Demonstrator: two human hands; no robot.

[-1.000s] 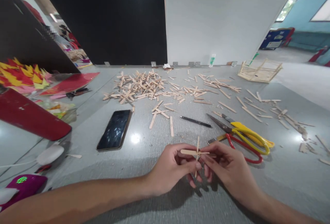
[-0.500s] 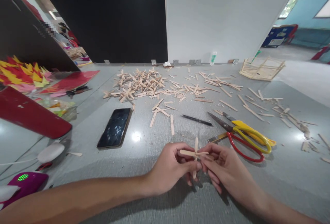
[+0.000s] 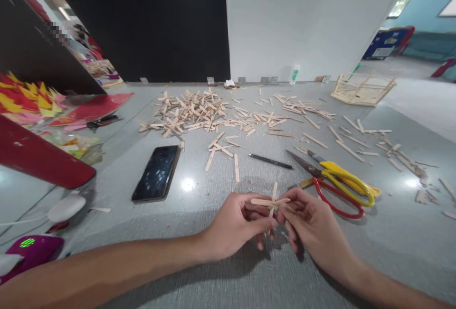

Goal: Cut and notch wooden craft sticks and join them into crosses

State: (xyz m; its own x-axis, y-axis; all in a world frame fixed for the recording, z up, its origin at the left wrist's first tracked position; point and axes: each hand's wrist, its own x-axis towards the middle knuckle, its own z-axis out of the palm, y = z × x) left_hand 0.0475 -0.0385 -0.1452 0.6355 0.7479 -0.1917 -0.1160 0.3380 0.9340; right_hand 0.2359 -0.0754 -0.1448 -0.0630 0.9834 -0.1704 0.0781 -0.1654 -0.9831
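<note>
The grey table [image 3: 117,223] carries scattered craft sticks [image 3: 237,168], a black pen [image 3: 270,161] and scissors [image 3: 322,174]; the left hand [image 3: 233,226] grips a crossed-stick piece [image 3: 261,202], the right hand [image 3: 317,226] pinching its side; it has just tilted, exposing the crossing more.

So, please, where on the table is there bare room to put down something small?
Bare patches lie between the phone and the left hand, and between the phone and the red cylinder. It is crowded beyond the phone, at the pile of sticks, and beside the right hand, where the scissors lie.
</note>
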